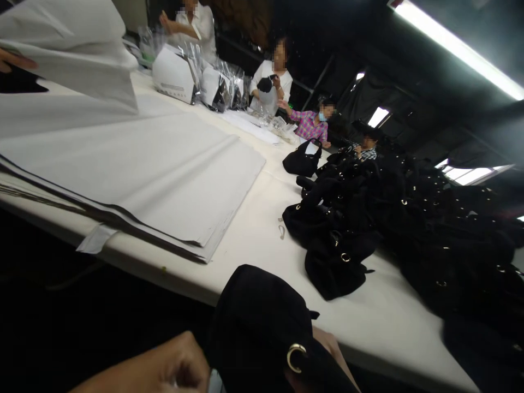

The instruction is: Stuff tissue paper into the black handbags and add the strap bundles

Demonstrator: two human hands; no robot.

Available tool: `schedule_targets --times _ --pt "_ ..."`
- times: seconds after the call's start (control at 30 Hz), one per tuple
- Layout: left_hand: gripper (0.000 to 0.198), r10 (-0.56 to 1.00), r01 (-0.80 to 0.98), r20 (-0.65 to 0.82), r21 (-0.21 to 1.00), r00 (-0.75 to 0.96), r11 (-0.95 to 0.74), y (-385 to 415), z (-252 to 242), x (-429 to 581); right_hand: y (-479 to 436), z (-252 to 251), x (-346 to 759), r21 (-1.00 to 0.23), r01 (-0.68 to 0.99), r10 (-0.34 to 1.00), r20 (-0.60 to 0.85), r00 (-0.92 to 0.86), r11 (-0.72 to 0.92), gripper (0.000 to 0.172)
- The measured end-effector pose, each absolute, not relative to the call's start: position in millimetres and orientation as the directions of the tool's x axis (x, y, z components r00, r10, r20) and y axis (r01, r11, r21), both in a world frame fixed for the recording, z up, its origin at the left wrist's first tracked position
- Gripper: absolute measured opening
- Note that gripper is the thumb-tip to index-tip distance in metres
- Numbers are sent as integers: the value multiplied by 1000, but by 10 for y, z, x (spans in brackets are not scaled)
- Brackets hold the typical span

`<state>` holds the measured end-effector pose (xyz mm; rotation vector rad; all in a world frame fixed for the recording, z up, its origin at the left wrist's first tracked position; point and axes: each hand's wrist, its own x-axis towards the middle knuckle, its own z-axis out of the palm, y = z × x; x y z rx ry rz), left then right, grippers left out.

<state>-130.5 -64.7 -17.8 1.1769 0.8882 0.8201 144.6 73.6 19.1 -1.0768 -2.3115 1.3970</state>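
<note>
A black fabric bag (262, 322) with a gold ring is held up at the table's near edge. My right hand (327, 344) grips it from behind and to the right; the bag covers most of those fingers. To the left of the bag, my left hand (176, 363) is closed, its fingers curled inward. A small pale bit shows beside its fingers, too cut off by the frame's bottom to name. Other black bags (335, 267) with gold rings lie on the table just beyond, in front of my right hand.
A stack of large white paper sheets (164, 169) covers the left of the white table (262, 229). Another person's hand (16, 60) is under a lifted sheet. Clear-wrapped packages (176, 76) stand farther back, near several people. A large heap of black bags (429, 229) fills the right.
</note>
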Motion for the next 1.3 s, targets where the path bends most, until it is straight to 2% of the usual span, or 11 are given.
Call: schedule_targets --times 0.1,0.23,0.3,0.4,0.47,0.63,0.83,0.97,1.07,1.2,1.3 --pt "48 940 -196 -308 923 146 333 -783 -415 -1510 451 116 1457 -861 414 632 -149 -761 295 50" --pt "52 962 -91 -272 958 25 273 -791 -454 -1396 67 282 1397 -940 313 569 -184 -802 138 34" --pt "44 959 15 -281 959 -21 282 -741 -373 -1272 -42 400 1411 -957 275 558 -278 -782 -92 32" --pt "38 966 118 -239 961 -101 250 -645 -285 -1107 -128 417 1484 -838 120 519 -434 -736 -532 55" --pt "35 980 189 -168 964 -105 186 -597 -267 -1010 -163 312 1517 -778 69 539 -494 -683 -625 55" --pt "34 991 377 -54 921 -124 97 -562 -220 -815 -139 65 1438 -900 224 692 -431 -579 -373 54" --pt "35 996 379 -57 922 -72 80 -506 -240 -938 -34 16 1370 -923 238 609 -379 -697 -303 77" --pt "39 982 194 -186 963 -13 185 -447 -341 -1115 -39 -87 1329 -878 256 449 -434 -781 -404 59" --pt "38 978 159 -204 965 -47 209 -459 -373 -1181 -59 -125 1293 -885 195 499 -408 -765 -424 40" --pt "36 980 237 -173 952 -101 192 -500 -360 -1187 -94 -190 1379 -981 195 673 -159 -722 -23 11" --pt "35 982 266 -175 945 -75 189 -496 -337 -1156 -137 -313 1507 -949 236 749 0 -662 208 34"
